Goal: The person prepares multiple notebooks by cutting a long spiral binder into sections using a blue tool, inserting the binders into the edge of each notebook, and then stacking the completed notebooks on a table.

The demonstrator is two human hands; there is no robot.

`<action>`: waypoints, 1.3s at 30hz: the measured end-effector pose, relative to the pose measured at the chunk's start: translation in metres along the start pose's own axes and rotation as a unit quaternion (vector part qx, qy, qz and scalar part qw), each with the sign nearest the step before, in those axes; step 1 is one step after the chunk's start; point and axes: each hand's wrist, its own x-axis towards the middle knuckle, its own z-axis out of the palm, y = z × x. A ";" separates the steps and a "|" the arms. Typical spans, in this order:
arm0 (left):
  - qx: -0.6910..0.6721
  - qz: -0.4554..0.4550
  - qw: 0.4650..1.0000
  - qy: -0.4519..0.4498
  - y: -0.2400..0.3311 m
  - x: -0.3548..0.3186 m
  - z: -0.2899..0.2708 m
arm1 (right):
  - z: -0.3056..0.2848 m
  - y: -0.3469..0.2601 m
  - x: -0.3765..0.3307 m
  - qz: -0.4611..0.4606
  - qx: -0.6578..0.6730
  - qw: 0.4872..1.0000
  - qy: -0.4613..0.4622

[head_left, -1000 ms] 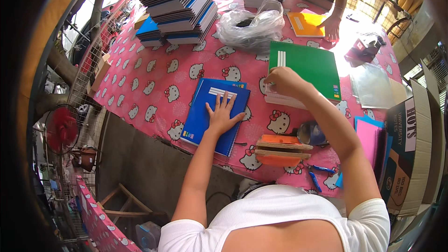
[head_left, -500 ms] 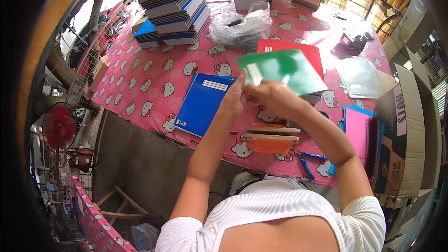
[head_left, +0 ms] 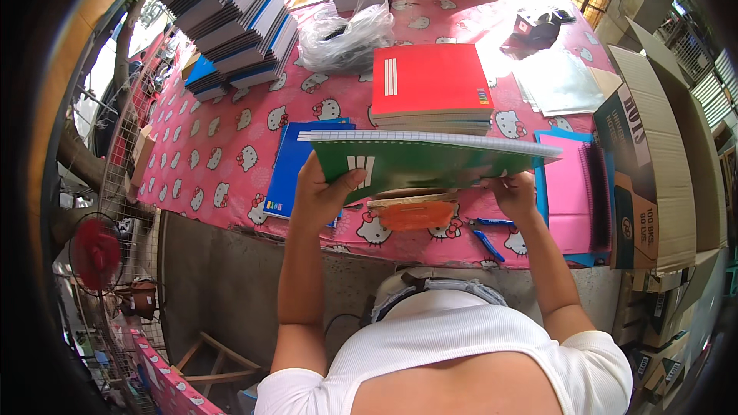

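I hold a green notebook [head_left: 430, 165] tilted above the table, its white page edges facing up and away. My left hand [head_left: 323, 194] grips its left end, thumb over the cover by the white label lines. My right hand [head_left: 513, 196] pinches the lower edge near the right end. Beyond the notebook lies a stack of notebooks with a red one [head_left: 434, 77] on top. Blue notebooks [head_left: 288, 161] lie beside my left hand. Under the green one sits a wooden block with an orange face [head_left: 419, 214], partly hidden. Two blue pens [head_left: 488, 246] lie nearer me.
Tall notebook stacks [head_left: 231, 23] rise at the far left, near a crumpled clear plastic bag [head_left: 346, 34]. Clear plastic sheets [head_left: 560, 83] and a pink spiral-bound item [head_left: 565, 184] lie on the right. An open cardboard box [head_left: 653, 154] stands at the right edge; a red fan [head_left: 98, 253] is at left.
The green notebook has come nearer and tilted so its page edges show. My right hand has moved to its right end. The red-topped stack is now uncovered, and the view has shifted.
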 end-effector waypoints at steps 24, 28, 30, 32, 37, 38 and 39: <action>0.426 0.180 0.878 -0.124 0.017 -0.008 0.126 | -0.087 0.060 -0.012 0.072 -0.358 0.931 -0.025; 0.322 0.224 0.918 -0.050 0.012 0.000 0.139 | -0.226 0.120 -0.003 0.227 -0.605 0.744 0.170; 0.310 0.240 0.919 -0.023 0.011 0.005 0.142 | -0.223 0.115 -0.001 0.259 -0.579 0.762 0.132; 0.303 0.223 0.927 0.008 0.012 0.006 0.140 | -0.192 0.083 0.006 0.223 -0.483 0.840 0.109; 0.310 0.184 0.933 0.006 0.010 0.004 0.143 | -0.046 -0.064 -0.009 -0.022 -0.100 0.994 -0.021; 0.311 0.183 0.933 0.005 0.011 0.004 0.143 | -0.041 -0.072 -0.008 -0.016 -0.091 0.995 -0.027; 0.307 0.178 0.935 0.010 0.011 0.005 0.144 | -0.039 -0.078 -0.005 -0.014 -0.082 0.996 -0.031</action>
